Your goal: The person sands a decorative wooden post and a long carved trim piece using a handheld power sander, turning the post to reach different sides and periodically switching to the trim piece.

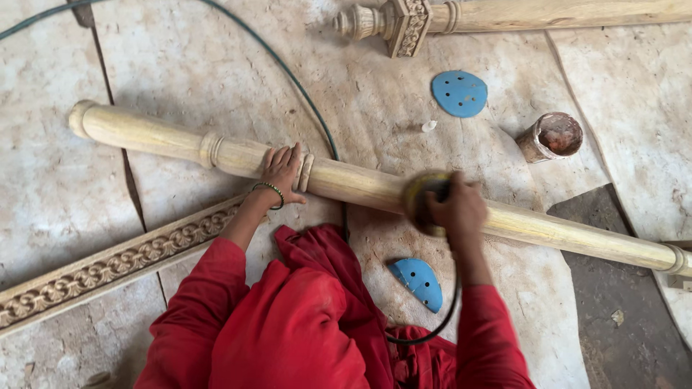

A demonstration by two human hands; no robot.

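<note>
**Sanding a turned wooden post on a dusty floor**

Dusty sheeting [404,108] covers the floor. On it lies a long turned wooden post [353,184], its long axis running from upper left to lower right of the frame. The left hand [281,169] rests flat and open on the post mid-frame. The right hand [458,209], arm extended, grips a blurred sander [422,198] pressed against the post.

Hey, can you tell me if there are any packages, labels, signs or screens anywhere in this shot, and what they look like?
None in view: no package, label, sign or screen.
Closest thing to a container: small round open tin, rusty brown inside, lying on the floor beyond the long turned pale wooden post.
</note>
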